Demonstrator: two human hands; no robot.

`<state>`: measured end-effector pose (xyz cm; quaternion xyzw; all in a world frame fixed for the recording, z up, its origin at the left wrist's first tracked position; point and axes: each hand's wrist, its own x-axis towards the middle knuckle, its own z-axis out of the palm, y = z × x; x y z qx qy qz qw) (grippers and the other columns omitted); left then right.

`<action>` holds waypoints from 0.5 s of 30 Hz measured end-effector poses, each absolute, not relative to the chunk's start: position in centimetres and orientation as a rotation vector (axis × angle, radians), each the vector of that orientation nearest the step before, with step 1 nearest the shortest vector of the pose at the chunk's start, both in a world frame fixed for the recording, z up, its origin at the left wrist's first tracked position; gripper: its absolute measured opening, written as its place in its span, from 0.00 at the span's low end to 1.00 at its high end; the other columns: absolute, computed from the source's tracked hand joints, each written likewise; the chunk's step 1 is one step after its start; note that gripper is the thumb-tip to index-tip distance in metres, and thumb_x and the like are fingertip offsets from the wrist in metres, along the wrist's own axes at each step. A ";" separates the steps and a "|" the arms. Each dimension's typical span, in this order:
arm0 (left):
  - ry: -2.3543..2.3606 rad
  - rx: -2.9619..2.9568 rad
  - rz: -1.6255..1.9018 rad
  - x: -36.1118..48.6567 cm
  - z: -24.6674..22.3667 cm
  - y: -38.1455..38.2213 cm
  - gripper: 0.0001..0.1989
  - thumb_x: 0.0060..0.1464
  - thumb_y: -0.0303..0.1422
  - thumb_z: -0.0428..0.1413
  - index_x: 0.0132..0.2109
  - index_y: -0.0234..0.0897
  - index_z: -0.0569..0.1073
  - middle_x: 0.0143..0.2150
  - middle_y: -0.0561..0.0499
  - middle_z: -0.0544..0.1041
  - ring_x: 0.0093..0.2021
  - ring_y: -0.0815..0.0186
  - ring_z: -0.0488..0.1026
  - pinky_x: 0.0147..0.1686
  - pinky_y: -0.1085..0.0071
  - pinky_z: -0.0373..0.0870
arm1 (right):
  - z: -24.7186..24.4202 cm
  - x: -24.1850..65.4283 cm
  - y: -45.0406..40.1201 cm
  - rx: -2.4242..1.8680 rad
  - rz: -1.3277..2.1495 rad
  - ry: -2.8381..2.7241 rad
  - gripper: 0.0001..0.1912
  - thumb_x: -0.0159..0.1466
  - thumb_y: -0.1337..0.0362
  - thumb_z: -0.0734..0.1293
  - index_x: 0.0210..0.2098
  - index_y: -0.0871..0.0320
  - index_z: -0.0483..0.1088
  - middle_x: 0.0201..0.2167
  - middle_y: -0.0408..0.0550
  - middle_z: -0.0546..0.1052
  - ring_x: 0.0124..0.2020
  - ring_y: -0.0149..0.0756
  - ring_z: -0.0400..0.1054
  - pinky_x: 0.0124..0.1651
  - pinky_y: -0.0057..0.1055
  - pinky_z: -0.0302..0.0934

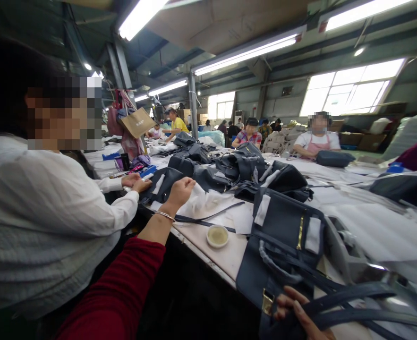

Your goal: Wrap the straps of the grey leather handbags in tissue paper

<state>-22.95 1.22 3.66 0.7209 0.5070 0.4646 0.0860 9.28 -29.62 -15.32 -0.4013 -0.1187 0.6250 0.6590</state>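
My left hand, at the end of a red sleeve with a bracelet at the wrist, reaches over the table's near edge. Its fingers are curled in beside white tissue paper; whatever they hold is too small to name. At the lower right, my right hand has its fingers bent around dark straps. These lie by a dark navy bag with a gold zipper, white wrapping pieces and a gold buckle. Left of that bag sits a small white dish with pale contents.
A person in white works close on the left, both hands at another dark bag. More dark bags are heaped mid-table. A grey device stands right of the near bag. Other people sit farther back.
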 end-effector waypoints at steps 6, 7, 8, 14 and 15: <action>1.387 2.104 1.664 -23.0 6.3 -1.9 0.14 0.61 0.41 0.50 0.38 0.35 0.73 0.25 0.55 0.72 0.26 0.70 0.68 0.31 0.76 0.66 | -12.7 8.0 -30.4 -0.939 1.350 -0.291 0.28 0.44 0.58 0.82 0.43 0.56 0.73 0.30 0.45 0.81 0.28 0.38 0.76 0.37 0.35 0.73; 1.343 2.108 1.720 -23.1 6.6 -2.6 0.14 0.61 0.41 0.51 0.39 0.35 0.73 0.24 0.56 0.71 0.25 0.71 0.68 0.30 0.76 0.66 | -12.6 7.9 -30.4 -0.940 1.349 -0.296 0.28 0.45 0.58 0.82 0.43 0.56 0.73 0.30 0.45 0.81 0.28 0.37 0.75 0.37 0.35 0.73; 1.297 2.120 1.771 -23.1 6.9 -3.4 0.13 0.61 0.41 0.52 0.39 0.35 0.73 0.23 0.56 0.70 0.24 0.71 0.67 0.28 0.77 0.65 | -12.7 7.9 -30.5 -0.931 1.349 -0.304 0.28 0.45 0.58 0.81 0.43 0.56 0.73 0.30 0.45 0.81 0.29 0.37 0.75 0.38 0.34 0.73; 1.145 2.135 1.800 -22.6 7.7 -10.7 0.11 0.60 0.39 0.55 0.38 0.35 0.74 0.22 0.57 0.69 0.22 0.73 0.65 0.25 0.78 0.63 | -12.0 8.0 -30.9 -0.921 1.361 -0.352 0.25 0.54 0.57 0.78 0.48 0.58 0.72 0.36 0.50 0.82 0.32 0.38 0.77 0.42 0.36 0.71; 1.127 2.110 1.766 -22.4 7.3 -12.4 0.10 0.60 0.39 0.56 0.38 0.36 0.73 0.21 0.58 0.68 0.21 0.73 0.65 0.24 0.78 0.63 | -11.4 7.7 -31.1 -0.920 1.395 -0.361 0.25 0.55 0.55 0.77 0.48 0.58 0.72 0.38 0.52 0.82 0.33 0.40 0.77 0.42 0.38 0.71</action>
